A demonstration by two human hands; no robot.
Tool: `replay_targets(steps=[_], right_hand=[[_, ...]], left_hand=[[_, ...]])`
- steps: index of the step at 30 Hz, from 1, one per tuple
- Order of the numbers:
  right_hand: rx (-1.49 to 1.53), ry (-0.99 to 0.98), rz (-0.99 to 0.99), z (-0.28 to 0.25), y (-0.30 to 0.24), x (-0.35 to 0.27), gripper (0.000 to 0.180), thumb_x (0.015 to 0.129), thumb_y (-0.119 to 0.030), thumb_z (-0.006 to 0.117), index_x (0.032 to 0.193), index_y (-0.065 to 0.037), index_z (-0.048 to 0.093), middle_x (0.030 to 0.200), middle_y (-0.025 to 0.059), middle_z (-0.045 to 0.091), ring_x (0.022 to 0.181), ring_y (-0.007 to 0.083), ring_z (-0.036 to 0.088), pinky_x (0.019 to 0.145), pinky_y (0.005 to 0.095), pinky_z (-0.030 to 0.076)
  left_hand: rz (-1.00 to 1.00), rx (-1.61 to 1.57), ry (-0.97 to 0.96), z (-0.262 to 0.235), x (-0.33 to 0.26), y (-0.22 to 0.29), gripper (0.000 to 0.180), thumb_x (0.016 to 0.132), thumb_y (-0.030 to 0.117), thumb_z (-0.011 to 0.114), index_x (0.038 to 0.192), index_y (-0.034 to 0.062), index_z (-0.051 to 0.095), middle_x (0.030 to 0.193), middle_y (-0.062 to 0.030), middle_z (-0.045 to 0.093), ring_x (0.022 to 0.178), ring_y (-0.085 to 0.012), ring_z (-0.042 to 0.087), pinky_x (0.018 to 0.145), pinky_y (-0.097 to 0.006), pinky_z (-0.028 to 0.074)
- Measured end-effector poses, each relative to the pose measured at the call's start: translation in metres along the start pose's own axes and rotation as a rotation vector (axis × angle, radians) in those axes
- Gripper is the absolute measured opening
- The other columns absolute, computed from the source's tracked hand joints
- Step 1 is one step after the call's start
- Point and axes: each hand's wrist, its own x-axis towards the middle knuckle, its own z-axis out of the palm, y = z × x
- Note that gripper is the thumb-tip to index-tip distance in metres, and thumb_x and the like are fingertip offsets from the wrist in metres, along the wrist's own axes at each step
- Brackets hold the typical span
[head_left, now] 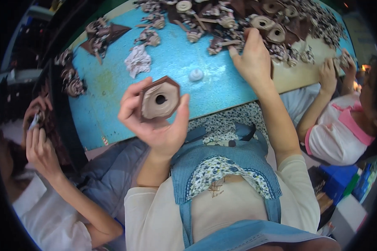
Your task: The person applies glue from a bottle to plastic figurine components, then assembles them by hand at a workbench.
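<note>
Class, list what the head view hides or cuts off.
In the head view:
Back of the hexagonal piece: faces away, into the left hand.
Anything under the right hand: covered by the hand itself.
Item held by the left co-worker: too small, partly covered.
Heaped pieces' far end: cut off by the top edge.

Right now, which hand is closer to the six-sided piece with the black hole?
Left: the left hand holds the hexagonal piece. The right hand is farther away, to its right, at the pile of brown and beige pieces.
</note>
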Motion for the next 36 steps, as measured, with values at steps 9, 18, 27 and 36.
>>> replay_targets(steps=[9,18,27,36], right_hand=[[-0.098,-0.049,-0.032,-0.033,-0.009,-0.012,0.048,0.071,-0.003,0.063,0.117,0.000,0.048,0.098,0.0225,0.060,0.087,0.0399,0.058,0.080,0.0472,0.047],[0.398,-0.163,0.329,-0.060,0.024,-0.006,0.046,0.081,-0.005,0.060,0.125,-0.002,0.050,0.089,0.0088,0.065,0.079,0.0179,0.062,0.074,0.0293,0.050],[1.778,-0.387,0.488,-0.067,-0.030,-0.049,0.073,0.075,-0.003,0.074,0.137,-0.001,0.035,0.111,0.0194,0.061,0.106,0.0373,0.064,0.086,0.0422,0.056],[1.850,-0.301,0.592,-0.060,-0.043,-0.100,0.067,0.073,0.000,0.076,0.130,-0.005,0.042,0.119,0.0162,0.058,0.115,0.0290,0.058,0.100,0.0422,0.045]], left_hand=[[0.075,-0.008,0.023,0.006,-0.004,-0.010,0.077,0.066,-0.005,0.083,0.117,0.0077,0.027,0.127,-0.0173,0.041,0.117,-0.0240,0.050,0.096,-0.035,0.048],[-0.186,-0.250,0.002,-0.001,-0.011,-0.011,0.078,0.067,-0.002,0.081,0.124,0.0045,0.029,0.125,-0.0143,0.042,0.116,-0.0228,0.050,0.096,-0.035,0.047],[-0.728,-0.762,-0.344,-0.003,-0.014,0.018,0.082,0.066,0.006,0.085,0.132,-0.0007,0.037,0.120,-0.0103,0.054,0.109,-0.0175,0.055,0.092,-0.030,0.046],[-0.505,-0.447,-0.331,0.024,-0.025,0.027,0.061,0.069,0.002,0.085,0.116,0.0013,0.045,0.104,-0.0116,0.066,0.096,-0.0166,0.064,0.085,-0.029,0.051]])
